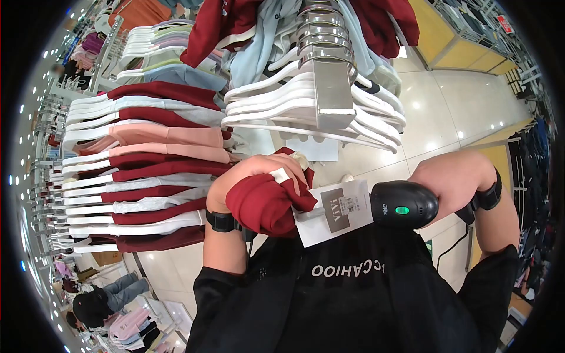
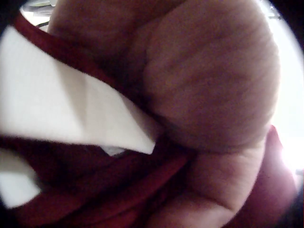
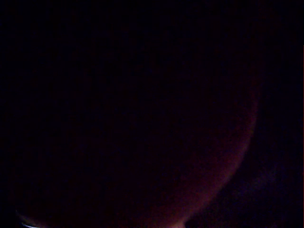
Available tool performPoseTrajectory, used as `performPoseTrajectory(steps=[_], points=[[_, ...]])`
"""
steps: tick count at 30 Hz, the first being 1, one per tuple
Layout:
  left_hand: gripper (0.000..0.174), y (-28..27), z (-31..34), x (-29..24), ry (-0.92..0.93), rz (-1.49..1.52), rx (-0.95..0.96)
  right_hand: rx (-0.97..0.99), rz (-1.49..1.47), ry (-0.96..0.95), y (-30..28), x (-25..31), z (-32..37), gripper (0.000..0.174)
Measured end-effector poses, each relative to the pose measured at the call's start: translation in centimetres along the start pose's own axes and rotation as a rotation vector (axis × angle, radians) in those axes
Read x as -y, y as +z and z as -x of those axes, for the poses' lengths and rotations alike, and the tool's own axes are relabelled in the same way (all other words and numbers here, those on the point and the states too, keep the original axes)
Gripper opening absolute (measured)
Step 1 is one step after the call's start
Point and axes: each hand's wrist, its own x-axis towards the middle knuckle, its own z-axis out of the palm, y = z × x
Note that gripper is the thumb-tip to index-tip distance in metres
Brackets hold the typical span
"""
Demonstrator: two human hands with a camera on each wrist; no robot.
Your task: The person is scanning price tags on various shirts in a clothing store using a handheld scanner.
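My left hand (image 1: 256,170) grips a bunched dark red garment (image 1: 262,203) in front of my chest. In the left wrist view the fingers curl into the red cloth (image 2: 109,194), beside a white label or band (image 2: 61,104). A white paper hang tag (image 1: 321,234) with a grey "ViVi" panel and a barcode sticker (image 1: 351,204) hangs out from the garment, face up. My right hand (image 1: 450,179) holds a black barcode scanner (image 1: 405,205) with a green light on its top. The scanner's front end is right at the tag's right edge. The right wrist view is nearly black.
A metal rail end (image 1: 334,97) with white hangers (image 1: 271,106) stands just ahead. On the left hangs a long row of red, pink and grey garments (image 1: 170,159). A cable (image 1: 453,244) hangs below my right arm. Another person (image 1: 103,303) is at lower left.
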Motion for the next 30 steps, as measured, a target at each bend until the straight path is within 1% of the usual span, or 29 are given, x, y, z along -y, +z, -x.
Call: performPoseTrajectory(steps=[5, 7, 8, 10, 11, 12, 13, 14, 15, 16, 17, 18, 19, 20, 21, 23, 24, 25, 26, 27, 28, 29, 30], points=[[0.016, -0.1, -0.1, 0.3, 0.019, -0.002, -0.002, -0.044, -0.028, -0.067, 0.3, -0.4, 1.2, 0.03], [0.038, 0.3, -0.1, 0.0, -0.119, -0.068, -0.033, -0.221, -0.034, -0.134, 0.6, -0.9, 1.9, 0.035], [0.038, 0.7, 0.0, 0.1, -0.119, -0.069, -0.033, -0.221, -0.032, -0.134, 1.0, -0.6, 1.8, 0.035], [0.034, 1.8, 0.0, 0.8, -0.166, 0.157, -0.173, -0.605, -0.005, -0.286, 2.3, 0.6, 1.3, 0.043], [0.034, 1.8, -0.2, 1.0, -0.164, 0.154, -0.172, -0.765, -0.051, -0.307, 3.3, 1.0, 0.1, 0.055], [0.042, 1.8, -0.3, 1.2, -0.131, -0.067, -0.112, -0.88, -0.015, -0.36, 3.9, 1.8, -1.1, 0.059], [0.07, 1.9, -0.7, 1.3, -0.096, -0.286, -0.049, -0.997, 0.021, -0.411, 4.5, 2.5, -2.3, 0.063], [0.071, 3.6, -1.4, 1.3, -0.365, -0.005, -0.126, -1.04, 0.104, -0.403, 4.7, 3.0, -3.2, 0.067], [0.068, 4.5, -2.4, 0.5, -0.397, -0.117, -0.083, -1.08, 0.186, -0.394, 5.0, 3.3, -3.9, 0.072], [0.066, 5.6, -2.8, 0.2, -0.412, -0.078, -0.11, -1.123, 0.234, -0.349, 5.6, 3.0, -4.6, 0.073], [0.064, 6.6, -3.0, 0.0, -0.427, -0.041, -0.139, -1.124, 0.235, -0.351, 6.2, 2.4, -5.3, 0.073], [0.064, 7.1, -3.3, 0.3, -0.426, -0.046, -0.141, -1.161, 0.226, -0.345, 6.7, 1.8, -5.9, 0.069], [0.063, 7.6, -3.4, 0.7, -0.443, 0.023, -0.188, -1.197, 0.217, -0.34, 7.0, 1.6, -6.2, 0.065], [0.061, 7.9, -3.5, 0.8, -0.459, 0.093, -0.236, -1.241, 0.238, -0.34, 7.2, 1.8, -6.3, 0.049], [0.061, 8.2, -3.6, 0.6, -0.458, 0.09, -0.237, -1.241, 0.24, -0.342, 7.4, 1.7, -6.1, 0.049], [0.064, 8.8, -3.9, -0.1, -0.449, 0.052, -0.359, -1.1, 0.116, -0.164, 8.0, 0.8, -5.4, 0.04], [0.064, 8.8, -3.8, -0.3, -0.446, 0.048, -0.358, -1.182, 0.081, -0.211, 8.2, 0.5, -5.6, 0.036], [0.068, 8.7, -3.7, -0.6, -0.448, 0.085, -0.337, -1.186, 0.084, -0.213, 8.1, 0.5, -5.1, 0.036], [0.072, 8.6, -3.6, -0.8, -0.451, 0.123, -0.317, -1.141, 0.043, -0.183, 7.9, 0.5, -4.3, 0.039], [0.072, 8.3, -3.4, -1.0, -0.449, 0.119, -0.318, -1.095, 0.002, -0.153, 7.7, 0.5, -3.6, 0.042], [0.076, 7.9, -3.2, -1.3, -0.46, 0.063, -0.296, -1.101, -0.061, -0.188, 7.7, 0.4, -3.0, 0.045], [0.08, 7.6, -2.9, -1.6, -0.471, 0.008, -0.274, -1.103, -0.058, -0.191, 7.7, 0.1, -2.4, 0.045], [0.083, 7.0, -2.1, -1.0, -0.532, 0.091, -0.284, -1.176, -0.036, -0.233, 7.8, -0.3, -1.8, 0.042]])
